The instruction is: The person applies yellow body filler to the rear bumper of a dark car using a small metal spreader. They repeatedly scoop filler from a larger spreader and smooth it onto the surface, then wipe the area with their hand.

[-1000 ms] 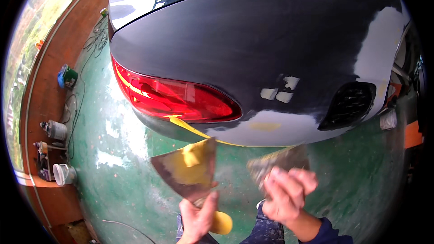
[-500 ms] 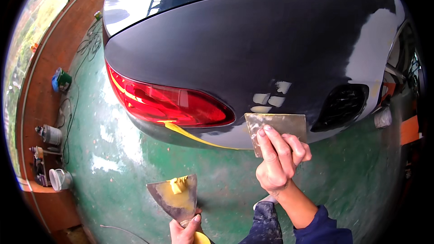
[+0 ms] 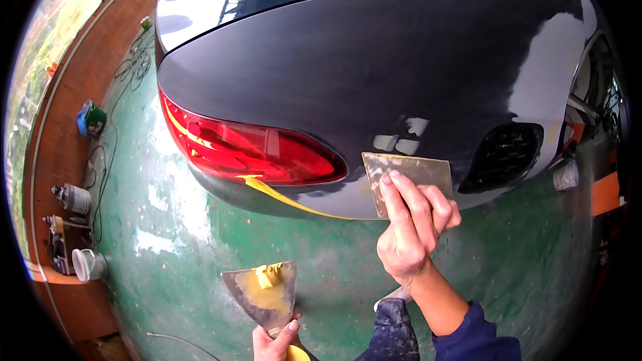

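My right hand (image 3: pixel 409 227) presses a flat metal spreader (image 3: pixel 408 172) against the dark rear panel of a car (image 3: pixel 374 73), just below two pale filler patches (image 3: pixel 400 140). My left hand (image 3: pixel 275 342) sits low near the bottom edge and grips the handle of a putty knife (image 3: pixel 262 291). Its blade carries a lump of yellow filler (image 3: pixel 267 275). The red tail light (image 3: pixel 247 150) lies to the left of the spreader, with a yellow strip (image 3: pixel 287 199) running under it.
The floor (image 3: pixel 200 247) is green and glossy. Along the brown ledge on the left stand a white bucket (image 3: pixel 88 264), a grey can (image 3: pixel 75 198) and a green-blue container (image 3: pixel 90 119). Cables trail over the floor there. A black vent (image 3: pixel 503 157) sits on the car's right.
My right hand has lifted the spreader from beside the putty knife up onto the car panel. My left hand has dropped lower with the putty knife.
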The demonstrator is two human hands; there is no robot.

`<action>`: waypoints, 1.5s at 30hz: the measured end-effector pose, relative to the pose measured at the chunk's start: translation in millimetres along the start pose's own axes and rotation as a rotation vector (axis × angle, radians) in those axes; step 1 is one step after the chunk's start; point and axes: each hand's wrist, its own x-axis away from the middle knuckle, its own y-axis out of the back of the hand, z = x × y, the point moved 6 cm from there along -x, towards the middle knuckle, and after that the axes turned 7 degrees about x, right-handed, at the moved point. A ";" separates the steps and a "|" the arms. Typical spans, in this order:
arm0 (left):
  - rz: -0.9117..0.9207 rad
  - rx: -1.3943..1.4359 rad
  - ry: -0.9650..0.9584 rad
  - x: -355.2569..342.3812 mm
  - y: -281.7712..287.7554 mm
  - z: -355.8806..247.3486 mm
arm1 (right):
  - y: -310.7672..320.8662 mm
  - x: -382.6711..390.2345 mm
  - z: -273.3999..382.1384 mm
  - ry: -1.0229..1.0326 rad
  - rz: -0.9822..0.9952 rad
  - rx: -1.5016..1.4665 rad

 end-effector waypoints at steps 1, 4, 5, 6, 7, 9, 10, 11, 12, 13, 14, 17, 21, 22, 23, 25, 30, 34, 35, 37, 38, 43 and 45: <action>0.008 0.013 -0.017 0.0 0.1 0.5 | -2.1 -0.1 0.4 -0.006 -0.001 0.007; 0.006 -0.001 -0.006 0.5 0.2 0.8 | -4.9 3.9 1.2 0.007 0.027 0.012; 0.005 -0.008 -0.011 0.4 0.0 0.8 | -3.9 3.7 0.8 0.012 0.036 0.012; 0.005 -0.015 -0.016 -0.5 -0.1 1.4 | -2.0 6.2 2.3 0.021 0.068 0.006; 0.005 -0.022 -0.021 -0.8 -0.4 1.3 | 0.9 10.5 4.6 0.029 0.099 0.001; -0.017 -0.030 -0.015 1.0 -0.9 -2.9 | 7.0 11.7 4.6 0.014 0.078 -0.025; -0.028 -0.034 -0.011 2.3 -1.4 -5.1 | 10.9 9.8 2.5 0.004 0.049 -0.029; -0.030 -0.025 -0.013 3.5 -2.7 -5.6 | 15.3 8.8 -0.9 -0.007 0.025 -0.030; -0.032 -0.016 -0.015 4.5 -3.9 -6.1 | 18.8 4.4 -7.4 -0.012 -0.009 -0.019; -0.035 -0.007 -0.017 6.0 -5.2 -6.8 | 18.5 -1.0 -12.8 -0.020 -0.029 -0.016; -0.059 -0.029 -0.001 6.3 -7.3 -11.3 | 14.8 -4.3 -16.7 -0.012 -0.032 0.004; -0.071 -0.005 0.017 4.8 -6.2 -9.7 | 5.8 -7.8 -23.8 -0.002 -0.018 0.033; -0.082 -0.033 0.034 5.8 -5.8 -8.9 | 0.6 -8.1 -24.4 0.003 -0.002 0.007; -0.085 -0.037 0.038 6.2 -6.1 -9.2 | 2.6 -6.1 -23.0 0.002 0.021 -0.007; -0.088 -0.038 0.037 6.8 -6.9 -10.7 | 5.6 -6.1 -21.4 0.003 0.040 -0.023; -0.072 -0.024 0.013 8.7 -7.4 -12.4 | 15.6 -4.8 -18.7 -0.003 0.041 -0.034; -0.075 -0.027 0.020 10.1 -7.3 -13.8 | 20.3 -3.0 -16.1 -0.019 -0.034 -0.032; -0.057 -0.018 -0.003 12.6 -6.7 -15.6 | 9.4 -9.9 -5.9 0.024 -0.084 -0.019; -0.049 -0.024 -0.009 12.4 -6.2 -16.0 | 5.2 -13.1 -2.9 0.036 -0.087 -0.018; -0.052 -0.023 0.001 12.1 -4.1 -15.9 | -4.5 -21.9 2.9 0.059 -0.093 -0.014; -0.050 -0.022 0.004 13.2 -3.5 -16.3 | -7.8 -27.6 5.4 0.074 -0.114 -0.012; -0.039 -0.011 -0.021 15.6 -2.2 -22.2 | -24.3 -47.0 13.2 0.116 -0.111 0.008; -0.043 -0.005 -0.017 16.1 0.6 -21.0 | -28.0 -41.1 15.3 0.122 -0.089 0.014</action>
